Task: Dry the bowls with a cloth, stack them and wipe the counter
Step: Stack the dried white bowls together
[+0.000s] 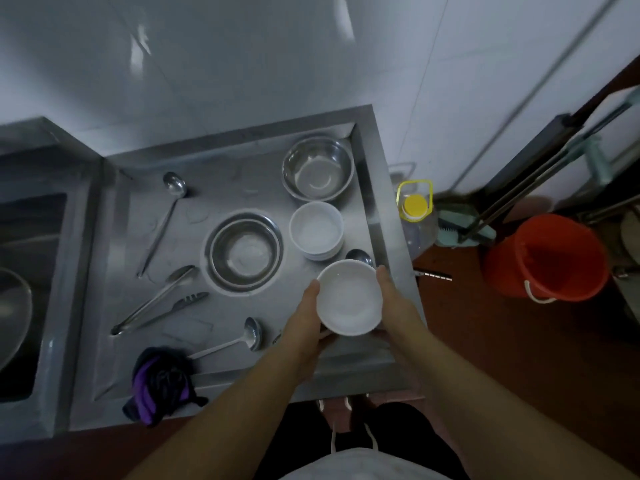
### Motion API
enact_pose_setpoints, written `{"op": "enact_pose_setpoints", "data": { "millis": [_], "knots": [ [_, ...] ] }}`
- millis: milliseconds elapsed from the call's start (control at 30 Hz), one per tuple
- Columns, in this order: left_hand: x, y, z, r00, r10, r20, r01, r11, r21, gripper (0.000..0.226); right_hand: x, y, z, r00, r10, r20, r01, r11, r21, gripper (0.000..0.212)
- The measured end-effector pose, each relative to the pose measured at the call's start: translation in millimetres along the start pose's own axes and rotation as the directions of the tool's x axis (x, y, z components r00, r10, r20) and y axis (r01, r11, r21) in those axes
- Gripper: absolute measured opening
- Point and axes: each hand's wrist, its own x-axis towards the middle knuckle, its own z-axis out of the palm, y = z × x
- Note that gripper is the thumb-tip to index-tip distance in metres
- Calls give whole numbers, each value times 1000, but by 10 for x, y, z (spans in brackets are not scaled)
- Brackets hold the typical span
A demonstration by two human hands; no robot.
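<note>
Your two hands cradle a round white ceramic bowl [349, 297] above the near right part of the steel tabletop [214, 188], opening upward. Your left hand [304, 313] grips its left wall and your right hand [393, 299] its right wall, fingers curled round the rim. Just beyond the bowl, straight ahead, sits the stack of white bowls [317, 230], so stacking would mean a short carry away from you. But the crumpled purple-and-black cloth [159, 384] lies well to your left at the near edge; your left hand is nearer it.
</note>
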Motion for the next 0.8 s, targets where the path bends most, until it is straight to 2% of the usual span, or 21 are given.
{"op": "enact_pose_setpoints", "data": {
  "millis": [133, 300, 400, 533, 733, 800],
  "knots": [
    [-212, 353, 71, 996, 86, 3, -86, 996, -11, 40, -184, -369, 72, 993, -93, 68, 91, 995, 35, 50],
    [-340, 908, 78, 986, 166, -22, -166, 986, 6, 50, -464, -931, 307, 983, -139, 119, 136, 990, 33, 78],
    [-280, 1298, 50, 973, 229, -8, -228, 973, 42, 52, -554, -1318, 500, 976, -175, 132, 173, 984, 29, 70],
    [-41, 1839, 39, 969, 249, -11, -247, 966, 75, 55, -489, -1786, 810, 975, -184, 129, 183, 983, 19, 80],
    [569, 2470, 105, 972, 226, 72, -233, 966, 111, 64, -74, -2341, 1231, 986, -121, 116, 116, 992, 46, 79],
    [809, 2609, 115, 972, 217, 92, -226, 968, 110, 62, 90, -2469, 1322, 991, -110, 70, 107, 993, 47, 71]
  ]
}}
